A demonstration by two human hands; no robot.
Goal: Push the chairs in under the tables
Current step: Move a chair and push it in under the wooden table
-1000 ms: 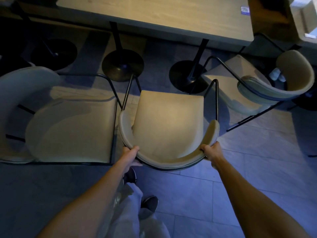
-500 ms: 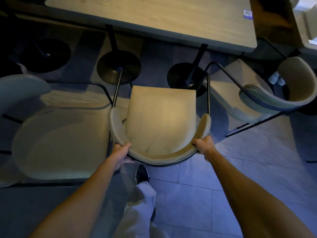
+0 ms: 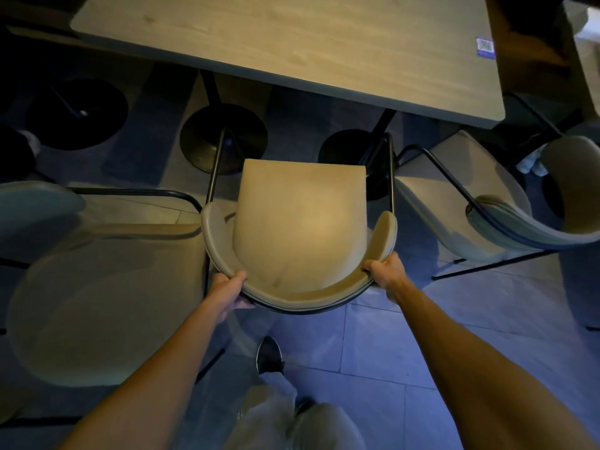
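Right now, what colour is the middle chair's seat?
Beige seat, seen best in the head view.

The left forearm [image 3: 156, 368] at 7 o'clock and the right forearm [image 3: 454, 345] at 5 o'clock are bare to the frame edge, and the left hand [image 3: 227, 292] and right hand [image 3: 386, 274] are bare too. At 6 o'clock are loose trousers [image 3: 276, 417] of pale cloth, perhaps light grey or beige in this dim bluish light. Toward 12 o'clock from them is a dark shoe [image 3: 268, 354] with a thin pale sole edge. A second dark shoe [image 3: 305, 406] shows only partly at the hem.
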